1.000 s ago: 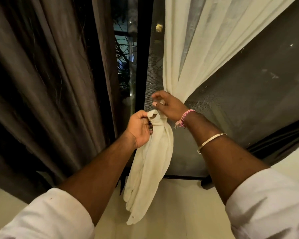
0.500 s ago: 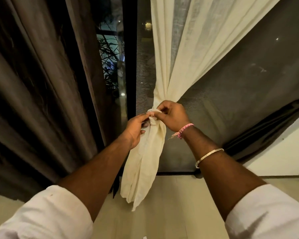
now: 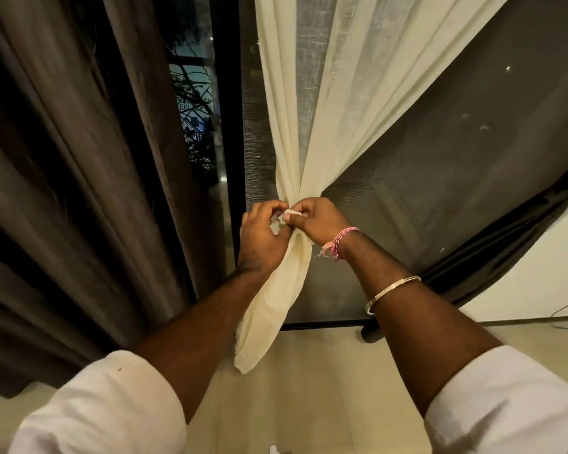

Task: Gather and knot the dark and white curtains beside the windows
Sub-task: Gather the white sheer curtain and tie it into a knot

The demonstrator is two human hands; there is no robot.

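Both hands meet at the gathered neck of the white curtain (image 3: pixel 312 103), and I read them as cinching a knot: my left hand (image 3: pixel 264 235) has its fingers curled around the bunched cloth from the left, and my right hand (image 3: pixel 318 221) pinches a small fold of fabric right at the knot, thumb and fingertips pressed together. Holding from both sides like this makes sense to me, one hand steadying the bundle while the other draws the end tight.

Working down from the biggest thing: the dark curtain (image 3: pixel 66 178) fills the left side of the view, hanging loose in long folds, not gathered or knotted as far as I can see. A second dark drape (image 3: pixel 505 250) lies pulled away to the lower right edge of the window (image 3: pixel 440 152). So I count two dark panels and one white one. The white curtain fans out from the top of the window frame and narrows to the knot near its middle height, with its tail (image 3: pixel 266 322) hanging limp below my hands, its end clear of the floor (image 3: pixel 309 404).

On my right forearm I count two bands: a metal bangle (image 3: pixel 392 291) farther up and a pink thread bracelet (image 3: pixel 340 240) at the wrist. My judgement is that the white knot is nearly set, and the dark curtain on the left is the part left to do.
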